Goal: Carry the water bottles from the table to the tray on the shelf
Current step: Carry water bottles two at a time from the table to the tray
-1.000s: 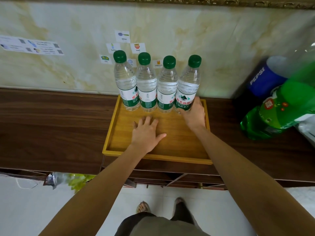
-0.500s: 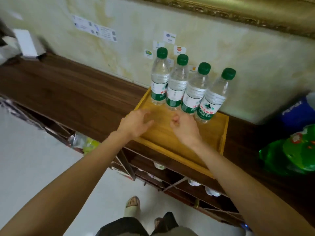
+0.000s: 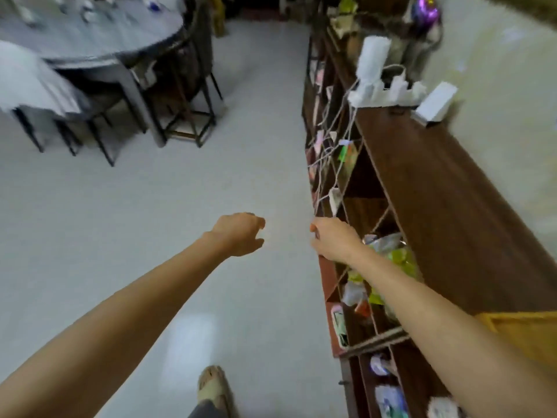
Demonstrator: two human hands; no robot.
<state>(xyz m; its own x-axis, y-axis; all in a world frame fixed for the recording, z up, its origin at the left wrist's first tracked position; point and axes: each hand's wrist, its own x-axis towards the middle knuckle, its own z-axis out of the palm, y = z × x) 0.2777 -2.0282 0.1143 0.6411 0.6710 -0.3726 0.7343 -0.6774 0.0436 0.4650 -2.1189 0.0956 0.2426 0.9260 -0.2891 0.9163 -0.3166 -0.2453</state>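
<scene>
My view has swung left, away from the bottles, and none of them shows now. Only a corner of the wooden tray [image 3: 524, 330] remains at the right edge on the dark wooden shelf [image 3: 446, 206]. My left hand [image 3: 239, 233] hangs over the pale floor with loosely curled fingers and holds nothing. My right hand [image 3: 333, 239] is stretched out beside the shelf's front edge, fingers loosely curled, also holding nothing. A round grey table [image 3: 90, 34] stands at the upper left, blurred.
Chairs [image 3: 180, 95] with dark legs stand around the table. White chargers and a power strip [image 3: 388, 92] sit on the far end of the shelf, with cables hanging down. The shelf's compartments hold packets and small items. Pale floor [image 3: 150, 221] lies between table and shelf.
The view turned left from the tray with its bottles toward the room. Both hands left the tray and now hang over the floor beside the shelf.
</scene>
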